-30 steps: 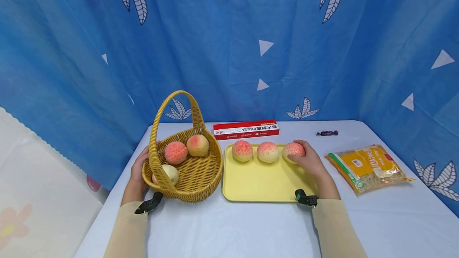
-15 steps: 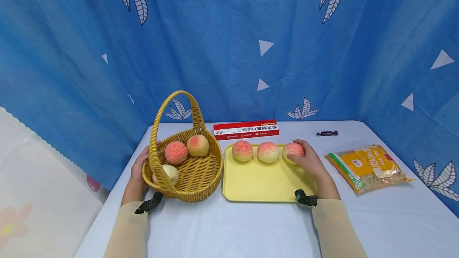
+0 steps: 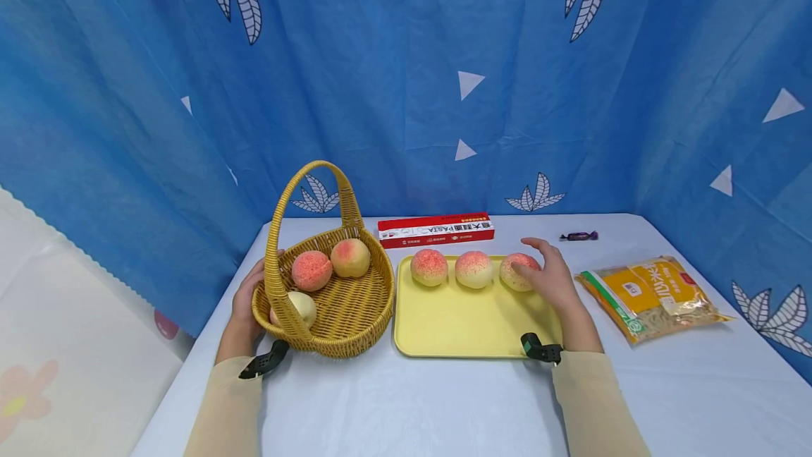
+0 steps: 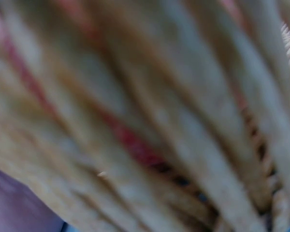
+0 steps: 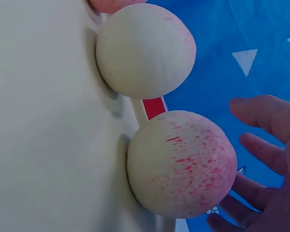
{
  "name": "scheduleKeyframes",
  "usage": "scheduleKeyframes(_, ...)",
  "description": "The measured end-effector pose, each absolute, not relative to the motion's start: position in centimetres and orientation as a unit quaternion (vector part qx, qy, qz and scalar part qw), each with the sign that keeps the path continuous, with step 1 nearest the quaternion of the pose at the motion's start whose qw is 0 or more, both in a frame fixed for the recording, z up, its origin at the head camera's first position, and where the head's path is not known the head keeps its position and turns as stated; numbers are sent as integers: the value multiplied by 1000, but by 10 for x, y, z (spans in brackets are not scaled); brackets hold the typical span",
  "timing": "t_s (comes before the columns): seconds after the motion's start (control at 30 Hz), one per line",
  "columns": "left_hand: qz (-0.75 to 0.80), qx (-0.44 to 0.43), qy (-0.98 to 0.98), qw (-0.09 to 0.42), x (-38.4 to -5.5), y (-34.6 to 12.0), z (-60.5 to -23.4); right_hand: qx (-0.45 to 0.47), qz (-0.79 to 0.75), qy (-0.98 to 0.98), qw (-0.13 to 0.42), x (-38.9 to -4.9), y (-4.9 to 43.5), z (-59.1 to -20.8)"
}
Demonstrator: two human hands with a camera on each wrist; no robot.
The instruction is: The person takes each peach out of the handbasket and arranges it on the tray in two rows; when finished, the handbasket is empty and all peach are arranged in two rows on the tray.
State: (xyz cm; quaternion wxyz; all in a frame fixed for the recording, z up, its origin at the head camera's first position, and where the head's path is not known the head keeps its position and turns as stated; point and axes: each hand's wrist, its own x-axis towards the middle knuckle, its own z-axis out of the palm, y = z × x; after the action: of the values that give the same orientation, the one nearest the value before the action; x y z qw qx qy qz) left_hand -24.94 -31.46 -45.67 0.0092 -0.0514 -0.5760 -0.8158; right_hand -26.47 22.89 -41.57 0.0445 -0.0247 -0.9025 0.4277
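My left hand [image 3: 246,299] rests against the outer left side of a woven wicker basket [image 3: 380,302], its fingers partly hidden behind the handle. Inside the basket lie three peaches: a red one [image 3: 311,271], a yellowish one [image 3: 351,258] and a pale one [image 3: 303,307]. The left wrist view is filled by blurred wicker [image 4: 183,121]. My right hand [image 3: 553,279] is spread beside the rightmost peach [image 5: 181,164], fingers apart from it in the right wrist view. That peach sits on a yellow tray [image 3: 469,330], in a row with a middle peach [image 3: 474,270] and a left peach [image 3: 428,267].
A red pasta box [image 3: 435,231] lies behind the tray. On the right are a yellow food packet [image 3: 653,296] and a small purple wrapped candy [image 3: 579,236]. Blue curtain [image 3: 406,90] encloses the back of the white table [image 3: 406,407].
My right hand's fingers have spread away from the rightmost peach, which stays in place on the tray. The left hand and the basket look unmoved.
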Motion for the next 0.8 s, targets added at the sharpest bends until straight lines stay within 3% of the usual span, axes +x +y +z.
scheduleKeyframes(0.8,-817,-42,-575,4,-248,-314,-456,24,469,-879,83,-253,201,-387)
